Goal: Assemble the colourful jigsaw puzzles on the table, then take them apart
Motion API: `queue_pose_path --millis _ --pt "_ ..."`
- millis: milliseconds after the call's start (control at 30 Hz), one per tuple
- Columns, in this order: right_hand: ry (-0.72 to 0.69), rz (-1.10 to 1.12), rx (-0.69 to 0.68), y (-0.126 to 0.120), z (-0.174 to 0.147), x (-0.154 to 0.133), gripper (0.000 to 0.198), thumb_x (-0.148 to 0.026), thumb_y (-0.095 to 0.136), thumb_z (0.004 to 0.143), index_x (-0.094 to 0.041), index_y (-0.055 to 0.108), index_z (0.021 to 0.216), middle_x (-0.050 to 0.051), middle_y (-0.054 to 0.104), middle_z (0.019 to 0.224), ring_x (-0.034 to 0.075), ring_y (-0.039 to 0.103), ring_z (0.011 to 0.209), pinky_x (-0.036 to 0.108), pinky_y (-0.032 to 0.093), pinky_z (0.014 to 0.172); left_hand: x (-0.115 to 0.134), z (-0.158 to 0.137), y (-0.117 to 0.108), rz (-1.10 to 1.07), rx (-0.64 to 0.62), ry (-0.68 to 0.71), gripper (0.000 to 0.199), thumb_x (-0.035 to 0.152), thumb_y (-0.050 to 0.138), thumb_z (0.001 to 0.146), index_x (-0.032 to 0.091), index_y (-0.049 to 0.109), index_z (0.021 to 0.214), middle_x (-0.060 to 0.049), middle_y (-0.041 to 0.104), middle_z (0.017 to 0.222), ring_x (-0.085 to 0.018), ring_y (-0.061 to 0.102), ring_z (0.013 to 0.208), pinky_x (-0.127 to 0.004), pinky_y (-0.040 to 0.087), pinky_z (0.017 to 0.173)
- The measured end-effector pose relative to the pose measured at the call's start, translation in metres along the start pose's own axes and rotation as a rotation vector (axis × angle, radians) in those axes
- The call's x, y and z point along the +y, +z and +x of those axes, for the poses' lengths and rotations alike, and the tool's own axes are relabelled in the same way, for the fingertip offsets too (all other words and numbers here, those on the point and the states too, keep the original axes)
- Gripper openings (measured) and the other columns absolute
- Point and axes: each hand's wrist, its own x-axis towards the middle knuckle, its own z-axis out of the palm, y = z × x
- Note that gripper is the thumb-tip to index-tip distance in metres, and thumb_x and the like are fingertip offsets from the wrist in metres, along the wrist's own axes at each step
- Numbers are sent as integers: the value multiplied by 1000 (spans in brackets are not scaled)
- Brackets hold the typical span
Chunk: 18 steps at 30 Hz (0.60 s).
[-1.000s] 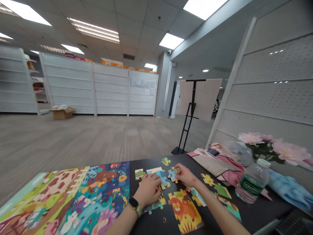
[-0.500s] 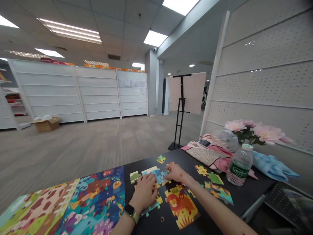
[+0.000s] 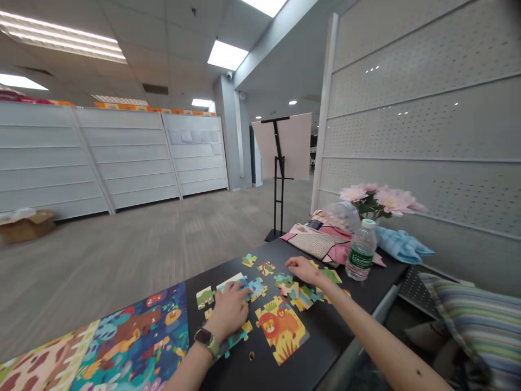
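Note:
My left hand [image 3: 232,307] lies on a group of joined jigsaw pieces, fingers spread, partly covering them. Just right of its fingertips is a blue puzzle piece [image 3: 257,288]. My right hand [image 3: 303,269] hovers over the loose pieces further right, fingers loosely bent and apart from anything I can see; its underside is hidden. Below it are jumbled pieces [image 3: 303,297]. A joined lion section [image 3: 280,328] lies between my forearms. A red-patterned piece [image 3: 266,267] and a green piece [image 3: 249,260] lie toward the far edge. A pale green piece [image 3: 205,297] sits left of my left hand.
A colourful picture sheet [image 3: 138,342] covers the left of the black table [image 3: 260,374]. At the right stand a water bottle [image 3: 361,252], pink cloth [image 3: 321,244], a blue cloth [image 3: 401,243] and pink flowers [image 3: 391,201]. A striped cushion [image 3: 484,320] is beside the table.
My right hand has left the blue piece and moved right over the loose pieces, uncovering the red-patterned piece. My left hand stays on the joined pieces. The view has turned right.

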Motion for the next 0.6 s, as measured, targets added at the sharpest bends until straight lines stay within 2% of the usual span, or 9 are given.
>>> queue_pose_path --millis 67,133,200,267,333,433,500,600 --pt "-25 -1 -37 -4 -12 11 26 -39 74 79 -18 74 94 4 73 90 20 66 86 31 49 80 8 4 2 1 37 -11 35 21 46 84 28 66 113 -9 61 131 -32 50 125 -58 35 106" --pt "-40 -3 -51 0 -24 18 36 -39 84 62 -20 75 92 4 73 92 22 66 88 29 46 78 13 5 5 -4 70 -20 32 22 42 88 25 64 111 -10 60 131 -30 51 125 -59 30 110" --pt "-35 0 -31 7 -34 22 47 -40 88 50 -21 75 91 3 72 93 24 64 89 28 45 77 16 3 9 -12 86 -23 35 22 41 90 25 62 118 -10 57 136 -30 48 129 -61 24 113" --pt "-14 13 25 13 -40 26 48 -38 88 46 -21 74 89 4 71 92 24 63 88 28 44 75 15 1 13 -16 85 -15 40 23 40 92 29 60 127 -9 55 140 -30 46 132 -61 22 114" --pt "20 39 110 14 -41 30 42 -36 85 53 -20 73 90 3 70 87 22 63 83 28 43 72 13 1 14 -10 74 -14 44 24 40 93 32 58 132 -8 53 143 -30 45 134 -62 21 115" --pt "102 91 280 7 -36 42 32 -37 69 75 -18 70 101 2 68 77 20 64 75 28 45 67 10 3 16 5 50 -25 45 25 41 93 33 60 132 -8 53 144 -30 44 135 -62 20 115" --pt "159 119 370 -2 -31 52 35 -40 56 87 -15 68 110 2 68 73 20 65 69 28 47 63 9 4 17 16 40 -31 45 25 41 92 32 60 133 -8 53 144 -30 44 135 -62 20 116" --pt "206 103 415 -19 -26 67 37 -42 51 97 -13 64 116 3 70 81 18 67 69 30 52 64 8 5 19 28 42 -36 45 25 41 93 31 60 133 -9 53 145 -30 45 134 -62 18 116"
